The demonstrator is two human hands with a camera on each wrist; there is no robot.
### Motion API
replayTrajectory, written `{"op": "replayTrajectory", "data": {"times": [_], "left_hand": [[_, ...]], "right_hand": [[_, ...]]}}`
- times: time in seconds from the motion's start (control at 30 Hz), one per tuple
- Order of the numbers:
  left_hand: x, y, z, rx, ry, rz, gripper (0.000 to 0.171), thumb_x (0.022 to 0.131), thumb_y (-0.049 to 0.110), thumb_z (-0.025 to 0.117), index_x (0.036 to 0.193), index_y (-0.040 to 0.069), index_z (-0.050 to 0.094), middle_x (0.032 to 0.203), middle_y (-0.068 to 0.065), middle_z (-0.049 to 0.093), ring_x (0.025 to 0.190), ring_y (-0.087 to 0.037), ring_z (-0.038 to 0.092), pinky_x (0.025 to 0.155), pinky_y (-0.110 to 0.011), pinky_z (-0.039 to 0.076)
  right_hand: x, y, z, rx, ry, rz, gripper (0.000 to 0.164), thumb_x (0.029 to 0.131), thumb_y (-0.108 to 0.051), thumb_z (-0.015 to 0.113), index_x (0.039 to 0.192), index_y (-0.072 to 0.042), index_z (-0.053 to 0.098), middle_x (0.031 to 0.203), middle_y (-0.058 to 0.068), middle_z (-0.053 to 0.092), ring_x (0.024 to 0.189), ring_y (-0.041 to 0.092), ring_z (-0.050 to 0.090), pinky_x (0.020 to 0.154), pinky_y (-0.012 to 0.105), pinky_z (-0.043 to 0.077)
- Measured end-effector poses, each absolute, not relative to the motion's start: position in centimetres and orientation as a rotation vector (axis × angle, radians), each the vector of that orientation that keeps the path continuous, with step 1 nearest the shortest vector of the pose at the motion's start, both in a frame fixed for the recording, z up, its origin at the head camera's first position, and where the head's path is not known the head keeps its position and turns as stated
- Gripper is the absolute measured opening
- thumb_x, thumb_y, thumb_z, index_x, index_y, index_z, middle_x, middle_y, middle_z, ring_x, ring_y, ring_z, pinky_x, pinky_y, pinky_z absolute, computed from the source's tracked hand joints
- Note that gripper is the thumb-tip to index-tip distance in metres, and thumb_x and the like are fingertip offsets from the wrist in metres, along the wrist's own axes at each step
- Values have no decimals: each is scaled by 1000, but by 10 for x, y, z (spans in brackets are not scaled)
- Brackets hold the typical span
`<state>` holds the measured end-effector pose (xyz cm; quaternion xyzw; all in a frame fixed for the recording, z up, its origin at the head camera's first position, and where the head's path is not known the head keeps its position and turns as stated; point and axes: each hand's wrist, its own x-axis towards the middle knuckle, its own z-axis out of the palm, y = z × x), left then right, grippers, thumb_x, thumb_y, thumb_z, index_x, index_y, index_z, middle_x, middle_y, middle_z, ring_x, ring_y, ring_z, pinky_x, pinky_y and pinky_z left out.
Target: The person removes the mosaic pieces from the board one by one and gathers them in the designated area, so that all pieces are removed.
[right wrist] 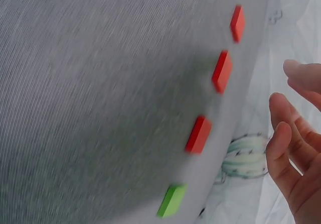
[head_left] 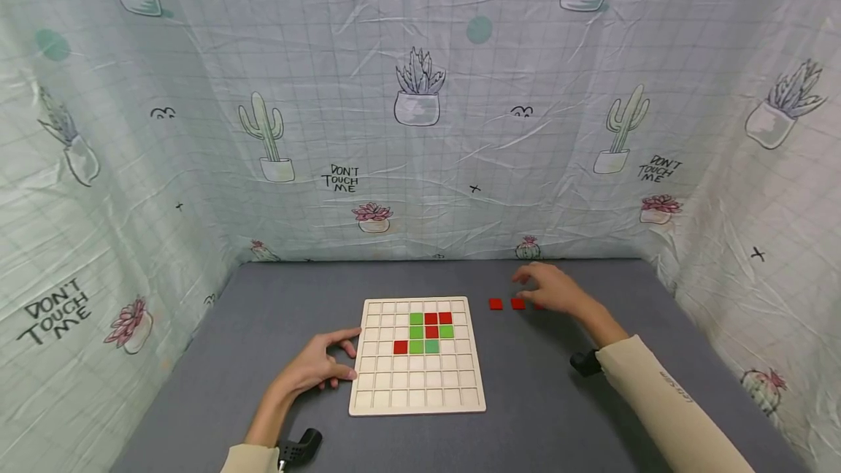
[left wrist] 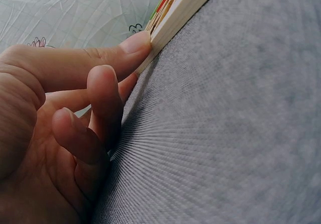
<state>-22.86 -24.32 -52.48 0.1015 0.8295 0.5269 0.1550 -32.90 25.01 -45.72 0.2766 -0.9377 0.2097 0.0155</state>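
Note:
A pale wooden grid board [head_left: 417, 379] lies flat on the dark grey table. Red tiles [head_left: 401, 347] and green tiles [head_left: 416, 319] fill several cells in its upper middle. My left hand [head_left: 320, 363] touches the board's left edge with thumb and index finger; the other fingers curl loosely beside it. Right of the board, my right hand [head_left: 550, 287] hovers over a row of loose tiles, its fingers relaxed and holding nothing. Three red tiles [right wrist: 199, 134] and one light green tile [right wrist: 172, 200] lie apart in that row; in the head view the hand hides part of it.
The grey table [head_left: 296, 290] ends at a pale hanging cloth [head_left: 473, 144] printed with potted cacti, which encloses the back and both sides. Black wrist cameras [head_left: 300, 448] sit on both wrists.

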Motion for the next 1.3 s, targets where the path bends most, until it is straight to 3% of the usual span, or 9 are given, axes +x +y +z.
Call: {"op": "replayTrajectory", "data": {"times": [0.2, 0.5, 1.3], "left_hand": [[-229, -244, -525, 303, 2384, 1511, 84, 78, 8, 87, 153, 10, 51, 108, -12, 60, 50, -13, 56, 41, -26, 37], [-229, -243, -527, 305, 2394, 1506, 84, 77, 9, 88, 153, 10, 52, 107, -12, 60, 50, -13, 56, 41, -26, 37], [-230, -242, -526, 301, 2395, 1508, 83, 78, 8, 87, 153, 9, 51, 107, -11, 60, 50, -13, 55, 41, -25, 37]], "right_hand": [[-326, 230, -456, 906, -2911, 699, 30, 95, -15, 73, 122, -1, 71, 117, 20, 71, 100, 37, 68, 78, 43, 53], [-323, 198, -459, 982, -2889, 672, 30, 95, -17, 74, 123, -5, 72, 115, 16, 70, 83, 16, 65, 72, 35, 52], [-312, 116, -458, 1150, -2890, 692, 28, 97, -20, 72, 124, -12, 73, 116, 7, 69, 83, 13, 66, 75, 33, 54]]}}
